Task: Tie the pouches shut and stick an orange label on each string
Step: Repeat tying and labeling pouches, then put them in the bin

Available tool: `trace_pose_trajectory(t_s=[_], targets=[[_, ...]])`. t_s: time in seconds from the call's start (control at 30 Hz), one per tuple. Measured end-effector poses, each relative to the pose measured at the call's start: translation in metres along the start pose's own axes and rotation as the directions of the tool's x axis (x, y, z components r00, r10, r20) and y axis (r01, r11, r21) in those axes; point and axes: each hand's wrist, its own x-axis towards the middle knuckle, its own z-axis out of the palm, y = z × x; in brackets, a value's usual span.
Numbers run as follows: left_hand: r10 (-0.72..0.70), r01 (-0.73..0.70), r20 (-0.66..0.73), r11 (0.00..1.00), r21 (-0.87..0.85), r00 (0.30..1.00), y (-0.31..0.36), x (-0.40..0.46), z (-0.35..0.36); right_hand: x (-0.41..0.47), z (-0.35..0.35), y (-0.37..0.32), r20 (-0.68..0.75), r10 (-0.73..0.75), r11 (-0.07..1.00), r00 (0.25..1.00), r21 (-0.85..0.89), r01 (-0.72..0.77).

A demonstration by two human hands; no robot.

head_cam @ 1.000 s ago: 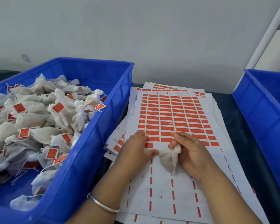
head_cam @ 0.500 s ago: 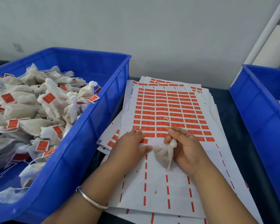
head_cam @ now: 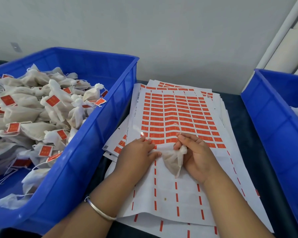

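A small white pouch (head_cam: 172,162) lies on the label sheet (head_cam: 179,114), which carries rows of orange labels. My right hand (head_cam: 198,157) grips the pouch at its gathered neck, and its fingertips pinch the thin white string that loops up over the labels. My left hand (head_cam: 138,152) rests on the sheet just left of the pouch. Its bent fingertips touch the lowest row of orange labels and its thumb points toward the pouch, apart from the fingers.
A blue bin (head_cam: 93,134) on the left holds a pile of tied pouches with orange labels (head_cam: 41,109). A second blue bin (head_cam: 273,117) stands at the right. More label sheets lie stacked under the top one on the dark table.
Both hands stay almost in place on the sheet. My left fingertips have crept slightly up onto the lowest label row. The head camera's view has shifted a little.
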Motion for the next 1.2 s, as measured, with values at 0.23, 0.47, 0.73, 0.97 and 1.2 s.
trace_pose_trajectory(t_s=[0.23, 0.47, 0.73, 0.97, 1.2], targets=[[0.103, -0.096, -0.048, 0.986, 0.133, 0.994, -0.006, 0.003, 0.008, 0.000, -0.001, 0.000, 0.007, -0.004, 1.000, 1.000, -0.015, 0.004], [0.157, -0.138, -0.078, 0.970, 0.200, 0.985, -0.006, 0.005, 0.011, -0.001, 0.000, 0.001, 0.002, -0.011, 1.000, 1.000, -0.026, 0.011], [0.057, -0.055, -0.096, 0.998, 0.018, 0.994, -0.007, 0.002, 0.010, 0.000, -0.001, 0.001, 0.010, -0.004, 0.999, 1.000, -0.032, 0.004], [-0.055, 0.041, -0.071, 0.982, -0.186, 0.996, -0.011, 0.000, 0.006, 0.000, -0.001, 0.000, 0.020, 0.000, 1.000, 1.000, -0.027, 0.000], [-0.040, 0.027, -0.097, 0.991, -0.129, 0.995, -0.010, 0.004, 0.006, 0.000, -0.001, 0.000, 0.015, -0.006, 1.000, 1.000, -0.026, 0.006]])
